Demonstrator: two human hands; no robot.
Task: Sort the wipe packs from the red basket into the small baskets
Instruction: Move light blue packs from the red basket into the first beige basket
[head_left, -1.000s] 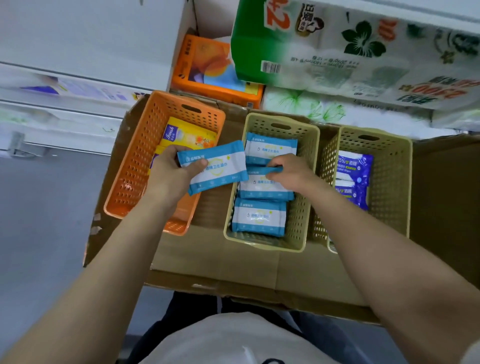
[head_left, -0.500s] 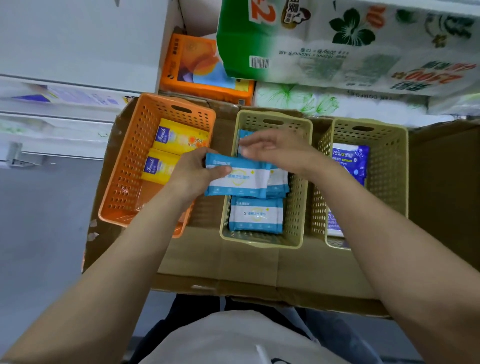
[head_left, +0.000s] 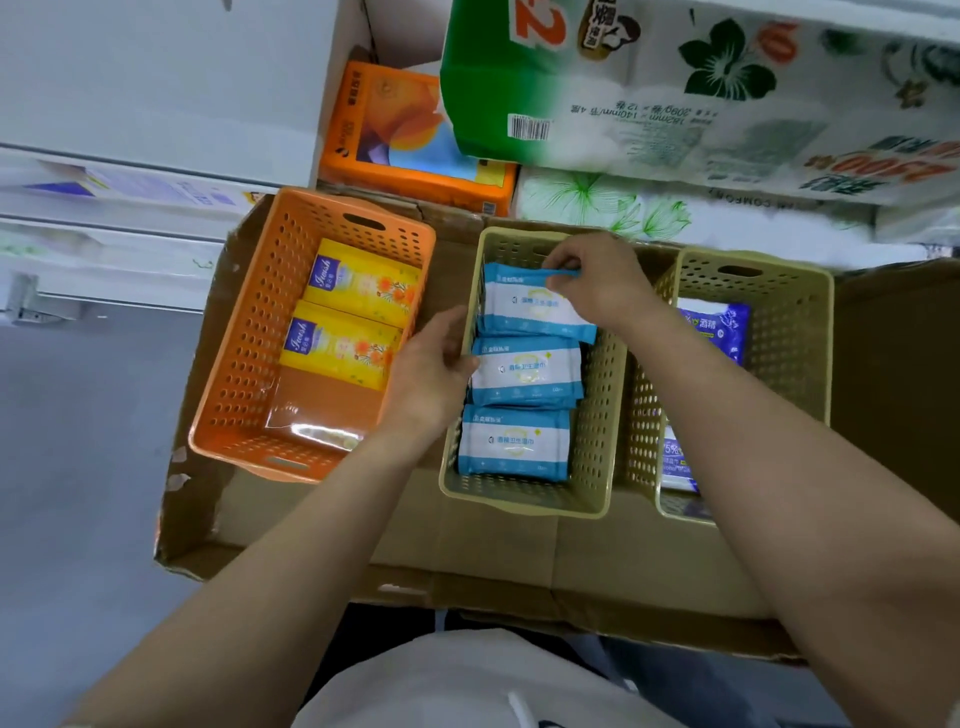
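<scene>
I see my right hand (head_left: 597, 283) pinching the crimped top edge of the far blue-and-white wipe pack (head_left: 524, 306) in the middle beige basket (head_left: 597, 415), a perforated plastic tub holding two more glossy packs below it. My left hand (head_left: 431, 369) rests at the basket's left wall, fingers curled against the edge of the middle pack (head_left: 524, 371); I cannot tell if it truly grips. The orange basket (head_left: 249, 338), same latticed plastic, holds two yellow packs (head_left: 353, 312). A second beige basket (head_left: 789, 332) on the right holds purple packs (head_left: 719, 325). All sit on a creased, flattened cardboard sheet (head_left: 519, 551) over a grey floor (head_left: 67, 467), with wrapped tissue bundles (head_left: 675, 88) stacked beyond.
</scene>
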